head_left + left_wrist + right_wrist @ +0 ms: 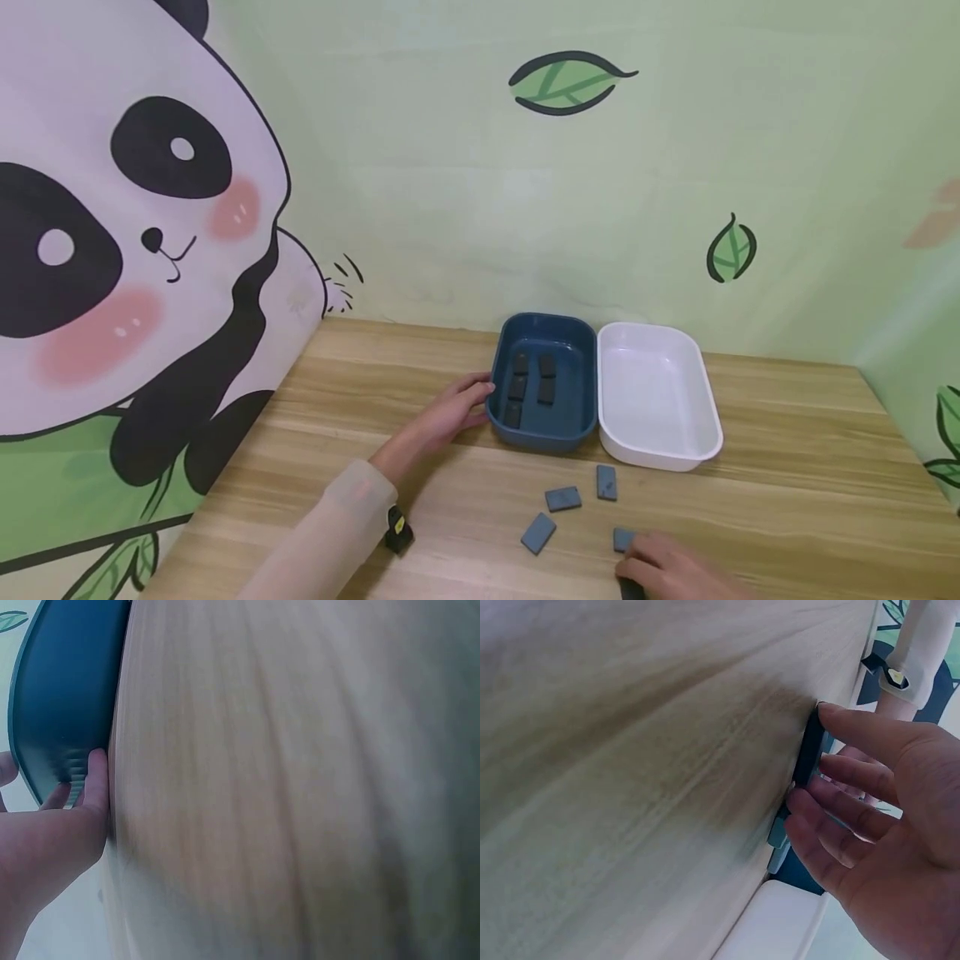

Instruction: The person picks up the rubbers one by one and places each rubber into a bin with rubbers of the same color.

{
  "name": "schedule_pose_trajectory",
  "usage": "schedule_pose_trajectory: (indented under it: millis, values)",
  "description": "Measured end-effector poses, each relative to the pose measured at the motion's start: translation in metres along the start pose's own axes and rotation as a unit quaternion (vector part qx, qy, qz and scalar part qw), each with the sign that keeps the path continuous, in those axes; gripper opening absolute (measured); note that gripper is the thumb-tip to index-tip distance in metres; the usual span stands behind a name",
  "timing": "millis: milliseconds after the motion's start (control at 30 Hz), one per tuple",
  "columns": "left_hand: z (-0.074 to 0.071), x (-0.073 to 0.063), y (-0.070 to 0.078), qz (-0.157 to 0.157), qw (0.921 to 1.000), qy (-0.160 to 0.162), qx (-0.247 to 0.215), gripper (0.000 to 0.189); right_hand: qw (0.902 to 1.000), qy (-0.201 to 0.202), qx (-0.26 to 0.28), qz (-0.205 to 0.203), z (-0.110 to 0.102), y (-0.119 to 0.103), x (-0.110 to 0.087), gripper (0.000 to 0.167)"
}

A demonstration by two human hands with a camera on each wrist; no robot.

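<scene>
Held by the right hand (671, 568) is a dark block (810, 746), which is pinched between the thumb and fingertips near the front edge of the head view; whether it is lifted off the tabletop (795, 433) cannot be told. Just beyond this hand, a blue-grey block (623, 540) is partly covered by the fingers. Three more are laid flat nearer the bins: an upright-set one (606, 483), a sideways one (563, 498) and a slanted one (538, 533).

By the left hand (450, 410), the blue bin (543, 442) is touched at its left side, the fingers being extended against the outer wall rather than clenched. Five dark blocks (547, 391) are contained in it, set in two columns, three on the left and two on the right. Just beside it on the right, a white bin (660, 392) is placed.
</scene>
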State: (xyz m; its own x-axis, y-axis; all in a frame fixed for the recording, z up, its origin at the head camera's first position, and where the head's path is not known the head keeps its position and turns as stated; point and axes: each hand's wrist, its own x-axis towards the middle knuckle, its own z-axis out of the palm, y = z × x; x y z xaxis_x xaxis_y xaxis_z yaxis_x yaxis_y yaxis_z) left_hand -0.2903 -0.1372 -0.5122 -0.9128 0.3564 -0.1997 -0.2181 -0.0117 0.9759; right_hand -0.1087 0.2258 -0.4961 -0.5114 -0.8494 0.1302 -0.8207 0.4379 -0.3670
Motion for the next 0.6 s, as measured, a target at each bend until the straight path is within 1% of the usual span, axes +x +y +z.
schedule_pose_trajectory:
  millis: [100, 200, 267, 367, 433, 467, 533, 567, 600]
  values:
    - [-0.001, 0.0, 0.001, -0.001, 1.0, 0.0, 0.0, 0.059, 0.9996, -0.01, 0.019, 0.015, -0.005, -0.002, 0.004, 0.042]
    - [0.0, 0.002, 0.002, 0.0, 1.0, -0.004, 0.001, 0.06, 0.9991, -0.007, 0.034, 0.023, -0.013, -0.003, 0.008, 0.038]
    - [0.0, 0.003, 0.002, 0.0, 1.0, -0.003, 0.003, 0.059, 0.9975, -0.01, 0.055, 0.043, -0.021, -0.004, 0.012, 0.036]
    - [-0.001, 0.003, 0.002, 0.002, 1.0, -0.005, 0.004, 0.059, 0.9949, -0.004, 0.058, 0.082, -0.035, -0.007, 0.02, 0.035]
    - [-0.001, 0.003, 0.002, 0.003, 1.0, -0.003, 0.003, 0.058, 0.9947, 0.018, 0.045, 0.091, -0.042, -0.008, 0.028, 0.035]
    - [-0.001, 0.003, 0.002, 0.003, 1.0, -0.004, 0.004, 0.058, 0.9951, 0.037, 0.031, 0.086, -0.044, -0.007, 0.033, 0.035]
    - [-0.001, 0.003, 0.002, 0.002, 1.0, -0.003, 0.002, 0.058, 0.9944, 0.084, -0.003, 0.064, -0.048, -0.004, 0.045, 0.034]
    - [-0.001, 0.002, 0.002, 0.0, 1.0, -0.002, 0.002, 0.058, 0.9924, 0.112, -0.02, 0.048, -0.049, -0.002, 0.051, 0.033]
    - [-0.001, 0.002, 0.002, -0.001, 1.0, -0.001, 0.001, 0.058, 0.9902, 0.13, -0.029, 0.039, -0.051, 0.001, 0.058, 0.034]
